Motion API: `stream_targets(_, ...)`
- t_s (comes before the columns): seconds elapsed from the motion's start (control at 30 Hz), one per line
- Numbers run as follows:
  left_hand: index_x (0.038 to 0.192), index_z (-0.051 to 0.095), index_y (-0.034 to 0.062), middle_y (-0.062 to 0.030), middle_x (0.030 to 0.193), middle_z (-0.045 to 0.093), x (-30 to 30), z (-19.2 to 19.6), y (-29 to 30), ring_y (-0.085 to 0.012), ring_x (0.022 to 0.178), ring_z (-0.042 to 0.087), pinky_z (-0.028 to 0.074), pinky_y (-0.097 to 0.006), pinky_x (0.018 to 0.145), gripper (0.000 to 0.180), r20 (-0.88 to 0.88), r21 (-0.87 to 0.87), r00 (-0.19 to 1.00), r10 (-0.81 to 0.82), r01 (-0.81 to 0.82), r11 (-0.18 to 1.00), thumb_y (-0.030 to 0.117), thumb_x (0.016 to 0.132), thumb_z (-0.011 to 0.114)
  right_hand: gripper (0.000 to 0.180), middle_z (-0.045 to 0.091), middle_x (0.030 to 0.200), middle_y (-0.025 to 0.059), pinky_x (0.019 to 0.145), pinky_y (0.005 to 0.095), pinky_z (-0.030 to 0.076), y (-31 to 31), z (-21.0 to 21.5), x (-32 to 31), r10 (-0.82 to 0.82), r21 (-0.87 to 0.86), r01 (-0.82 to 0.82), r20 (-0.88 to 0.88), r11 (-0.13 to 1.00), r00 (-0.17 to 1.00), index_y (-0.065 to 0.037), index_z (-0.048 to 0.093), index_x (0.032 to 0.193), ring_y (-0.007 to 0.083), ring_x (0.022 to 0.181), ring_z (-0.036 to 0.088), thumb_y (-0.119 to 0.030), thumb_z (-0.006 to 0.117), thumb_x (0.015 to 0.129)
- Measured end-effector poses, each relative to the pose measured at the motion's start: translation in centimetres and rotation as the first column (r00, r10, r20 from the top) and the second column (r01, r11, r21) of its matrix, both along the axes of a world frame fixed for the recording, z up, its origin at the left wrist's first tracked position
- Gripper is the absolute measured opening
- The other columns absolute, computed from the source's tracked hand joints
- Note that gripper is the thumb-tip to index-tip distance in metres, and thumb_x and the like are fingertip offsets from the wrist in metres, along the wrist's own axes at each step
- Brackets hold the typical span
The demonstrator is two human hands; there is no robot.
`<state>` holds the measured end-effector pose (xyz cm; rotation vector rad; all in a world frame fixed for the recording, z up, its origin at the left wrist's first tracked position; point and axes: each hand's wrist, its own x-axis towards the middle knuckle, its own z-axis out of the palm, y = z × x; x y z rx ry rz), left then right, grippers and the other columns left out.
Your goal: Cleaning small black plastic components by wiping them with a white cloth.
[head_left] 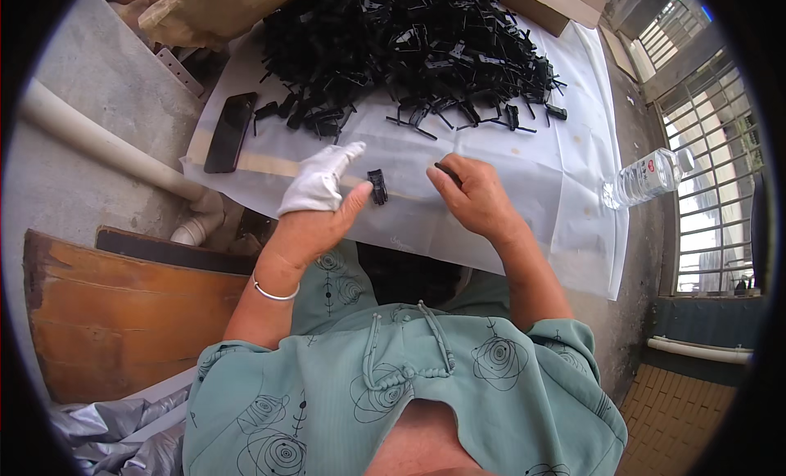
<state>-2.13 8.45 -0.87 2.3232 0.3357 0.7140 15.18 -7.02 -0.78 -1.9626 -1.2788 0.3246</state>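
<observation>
My left hand (pixel 321 189) wears a white glove over the fingers, while the thumb is bare. Its fingers and thumb are apart. Right beside the thumb tip is a small ribbed black plastic part (pixel 377 187); I cannot tell whether the two touch. My right hand (pixel 476 196) is bare and closed, its fingers curled in a pinch round a small dark piece (pixel 448 173), mostly hidden by the fingers. Beyond both hands rises a large heap of black plastic parts (pixel 409 54), some with thin sprue-like sticks, spilling toward me.
White sheeting (pixel 540 169) covers the table. A dark phone (pixel 231 132) lies at its left edge, and a clear plastic bottle (pixel 647 180) lies at the right. Behind the heap are brown paper (pixel 209 13) and a cardboard box (pixel 544 5). A pipe (pixel 106 140) runs along the left.
</observation>
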Motion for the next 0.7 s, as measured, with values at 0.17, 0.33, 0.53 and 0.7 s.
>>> stream_targets(0.17, 0.115, 0.053, 0.0020, -0.0202, 0.105, 0.058, 3.2, -3.1, 11.4, -0.0352, 0.099, 0.054, 0.042, -0.039, 0.088, 0.043, -0.016, 0.382, 0.791, 0.612, -0.561, 0.734, 0.026, 0.080, 0.056, 0.018, 0.061, 0.076, 0.0141, 0.064, 0.0394, 0.046, 3.6, -2.6, 2.6, -0.166, -0.038, 0.188, 0.331, 0.981, 0.929, -0.003, 0.055, 0.087, 0.0311, 0.070, 0.059, -0.021, 0.054, 0.085)
stream_targets(0.33, 0.116, 0.053, 0.0042, -0.0182, 0.105, 0.059, 8.6, -6.5, 9.1, -0.0346, 0.099, 0.055, 0.042, -0.039, 0.088, 0.044, 0.004, 0.206, 0.783, 0.622, -0.610, 0.765, 0.031, 0.081, 0.053, 0.011, 0.062, 0.082, 0.0143, 0.066, 0.0400, 0.050, 5.6, -3.3, 3.2, -0.087, -0.211, 0.216, 0.491, 0.953, 0.867, -0.003, 0.052, 0.085, 0.0321, 0.077, 0.061, -0.014, 0.048, 0.083)
stream_targets(0.53, 0.107, 0.055, -0.0005, -0.0180, 0.092, 0.058, 10.4, -4.5, 0.6, -0.0340, 0.085, 0.056, 0.044, -0.042, 0.077, 0.040, 0.081, 0.257, 0.943, 0.322, -0.332, 0.908, 0.022, 0.073, 0.058, 0.012, 0.059, 0.077, 0.0175, 0.064, 0.0456, 0.046, 0.6, -3.5, 2.4, -0.171, -0.141, 0.245, 0.401, 0.959, 0.900, -0.002, 0.050, 0.083, 0.0368, 0.071, 0.058, -0.014, 0.050, 0.081)
stream_targets(0.7, 0.109, 0.056, -0.0002, -0.0186, 0.096, 0.059, 10.2, -4.5, -1.0, -0.0339, 0.091, 0.056, 0.044, -0.039, 0.082, 0.040, 0.159, 0.245, 0.983, 0.095, -0.132, 0.960, 0.014, 0.071, 0.058, 0.012, 0.059, 0.076, 0.0183, 0.062, 0.0455, 0.046, -2.8, -1.5, 2.5, -0.214, -0.156, 0.299, 0.410, 0.941, 0.887, -0.001, 0.049, 0.079, 0.0369, 0.069, 0.058, -0.013, 0.051, 0.081)
